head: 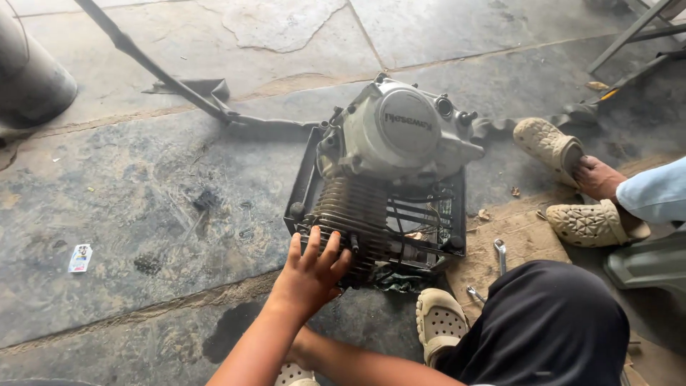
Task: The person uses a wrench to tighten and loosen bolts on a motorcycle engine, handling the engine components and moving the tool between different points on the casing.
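The left hand lies spread flat on the engine, whose long axis runs away from it; the right hand is hidden, its state unclear.

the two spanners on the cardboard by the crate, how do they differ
The upper spanner shows nearly its full length, standing almost straight up the picture; the lower spanner shows only a short end, lying slanted. The upper lies close to the crate; the lower sits beside the sandal. Both are shiny metal, untouched.

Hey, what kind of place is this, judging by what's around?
Probably an informal motorcycle repair spot on a stone floor: a motorcycle engine sits in a black crate, wrenches lie nearby, and oil stains mark the ground.
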